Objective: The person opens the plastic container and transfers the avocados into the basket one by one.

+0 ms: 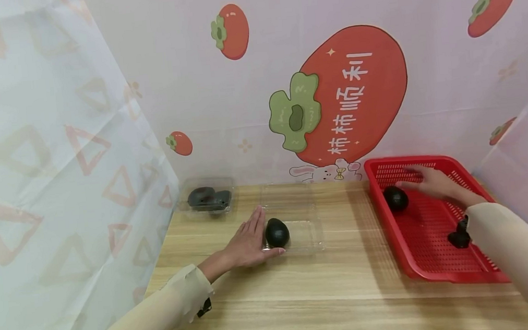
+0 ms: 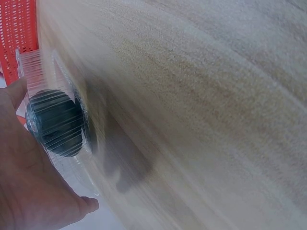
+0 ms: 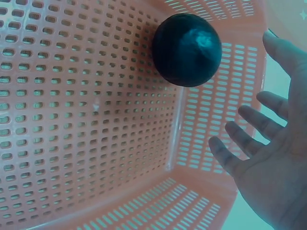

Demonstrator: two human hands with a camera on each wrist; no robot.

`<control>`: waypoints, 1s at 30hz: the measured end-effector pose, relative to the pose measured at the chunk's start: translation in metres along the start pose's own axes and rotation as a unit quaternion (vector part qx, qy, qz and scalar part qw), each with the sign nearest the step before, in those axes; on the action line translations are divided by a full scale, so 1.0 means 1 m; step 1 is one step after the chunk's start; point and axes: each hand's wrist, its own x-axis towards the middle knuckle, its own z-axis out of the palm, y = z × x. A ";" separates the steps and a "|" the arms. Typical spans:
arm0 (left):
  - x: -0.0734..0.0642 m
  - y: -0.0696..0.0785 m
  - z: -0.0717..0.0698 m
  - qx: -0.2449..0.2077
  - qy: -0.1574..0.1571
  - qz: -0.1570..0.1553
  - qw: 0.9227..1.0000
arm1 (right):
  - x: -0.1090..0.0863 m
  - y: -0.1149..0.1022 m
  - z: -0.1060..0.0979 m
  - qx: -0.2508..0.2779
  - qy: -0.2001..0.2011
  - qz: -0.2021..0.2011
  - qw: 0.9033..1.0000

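In the head view, my left hand (image 1: 248, 244) rests against the left side of a clear plastic clamshell box (image 1: 305, 235), its fingers straight and thumb along the near edge. One dark avocado (image 1: 277, 233) sits in the left part of that box; the left wrist view shows this avocado (image 2: 56, 122) through the ribbed wall. My right hand (image 1: 435, 184) is over the red basket (image 1: 395, 237), fingers apart and holding nothing. Beside its fingertips, another avocado (image 1: 396, 198) lies by the basket's left wall. In the right wrist view the hand (image 3: 268, 143) is apart from this avocado (image 3: 187, 50).
At the back left of the wooden table (image 1: 277, 310), a lidded clear box (image 1: 206, 180) holds dark avocados (image 1: 202, 197). The open box's lid (image 1: 287, 194) lies back toward the wall. A patterned sheet (image 1: 191, 87) hangs behind and at the sides.
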 end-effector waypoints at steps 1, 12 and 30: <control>0.000 0.000 0.000 0.000 0.000 0.002 1.000 | -0.001 -0.001 -0.001 0.000 0.003 -0.001 1.000; 0.000 -0.002 0.001 -0.006 0.001 0.007 1.000 | -0.002 -0.025 -0.004 -0.018 0.039 -0.038 0.998; 0.000 0.001 0.000 -0.001 0.001 -0.001 1.000 | -0.003 -0.089 0.007 -0.026 0.060 -0.118 0.991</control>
